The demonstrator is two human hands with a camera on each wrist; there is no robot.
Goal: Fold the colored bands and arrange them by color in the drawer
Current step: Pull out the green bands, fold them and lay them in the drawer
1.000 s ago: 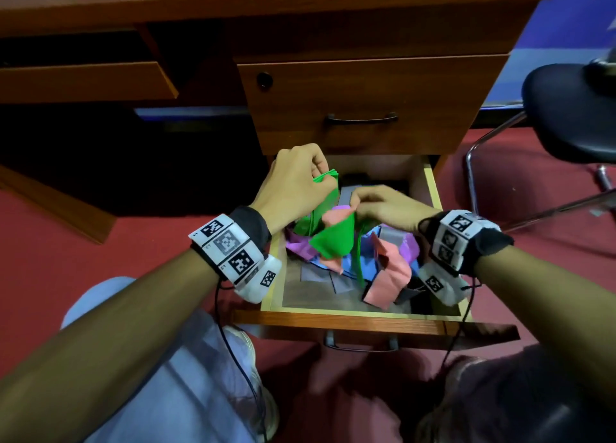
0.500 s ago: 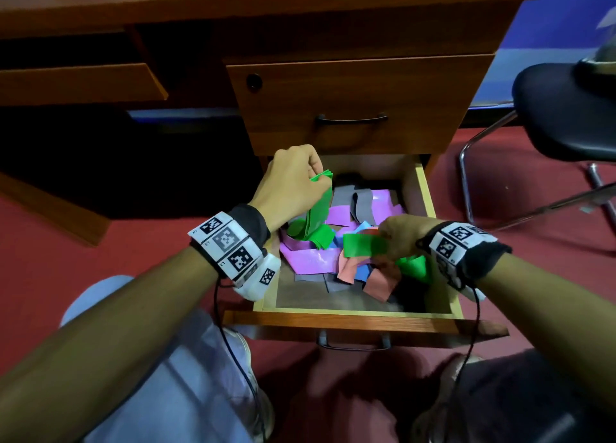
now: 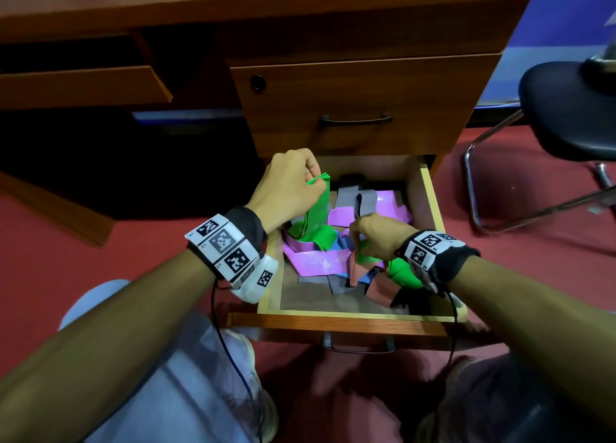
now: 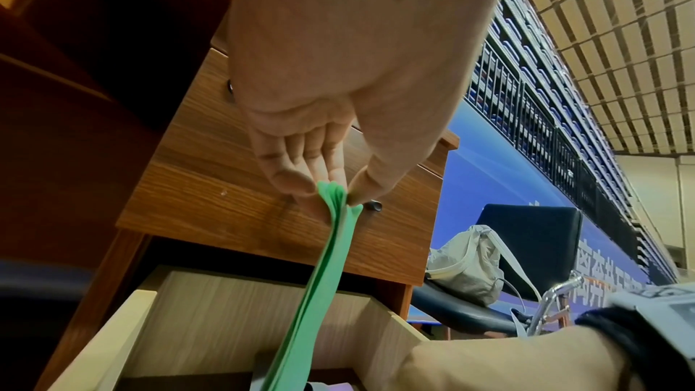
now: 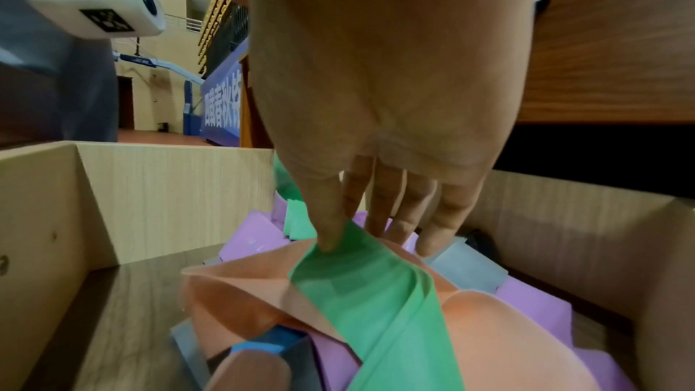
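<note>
Two hands work over the open drawer (image 3: 430, 189) in the head view. My left hand (image 3: 290, 185) is raised above the drawer's far left corner, fingers pinching the gathered end of a green band (image 3: 315, 215), which hangs down into the pile. My right hand (image 3: 380, 235) is lower, near the drawer's right side, fingers curled onto another stretch of green band (image 3: 366, 259) on top of the heap. Purple bands (image 3: 316, 259), grey bands (image 3: 346, 195), a blue band (image 3: 368, 277) and an orange band (image 3: 356, 272) lie tangled together on the drawer floor. Above it is a closed drawer (image 3: 363, 105) with a dark handle, and a black chair (image 3: 566, 109) stands to the right on the red floor (image 3: 500, 215).

From the left wrist, my left hand (image 4: 338, 130) grips the bunched green band (image 4: 327, 249) between thumb and fingertips; the band runs taut and straight down into the drawer (image 4: 210, 323). A pale bag (image 4: 466, 266) sits on the chair (image 4: 526, 237).

From the right wrist, my right hand (image 5: 376, 130) pinches a fold of green band (image 5: 368, 302) between thumb and forefinger, the other fingers loosely extended behind. The fold rests on the orange band (image 5: 244, 287), with purple bands (image 5: 252, 237) beyond it.
</note>
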